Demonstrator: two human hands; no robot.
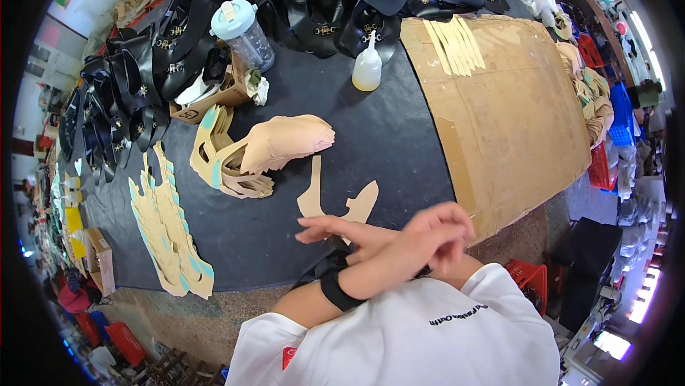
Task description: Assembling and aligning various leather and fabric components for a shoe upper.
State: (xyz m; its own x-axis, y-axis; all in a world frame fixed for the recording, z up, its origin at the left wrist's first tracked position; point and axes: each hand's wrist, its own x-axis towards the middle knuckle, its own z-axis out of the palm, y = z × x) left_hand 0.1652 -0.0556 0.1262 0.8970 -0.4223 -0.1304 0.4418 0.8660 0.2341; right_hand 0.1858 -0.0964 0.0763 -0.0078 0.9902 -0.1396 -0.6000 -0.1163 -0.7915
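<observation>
My forearms cross in front of my chest, the left over the right. My left hand [437, 235] is at the right, above my right forearm, its fingers loosely bent and apart with nothing seen in them. My right hand [342, 233] points left under the left forearm, fingers stretched out, holding nothing visible. Just beyond it on the black table [285, 243] lie a thin beige cut piece [312, 190] and a second curved beige piece [363, 202], its near end hidden by my hand. Farther left rest a stack of pinkish-beige pieces [285, 142] and a bundle of beige shoe-upper pieces [208, 154] with light-blue edges.
Overlapping beige strips with blue marks [168, 225] lie at the left. A squeeze bottle [367, 68] with yellowish liquid, a lidded tumbler [244, 35] and a small carton [217, 97] stand farther back. Black shoe uppers [325, 11] crowd the far edge. Cardboard [499, 115] at right carries pale strips [454, 45].
</observation>
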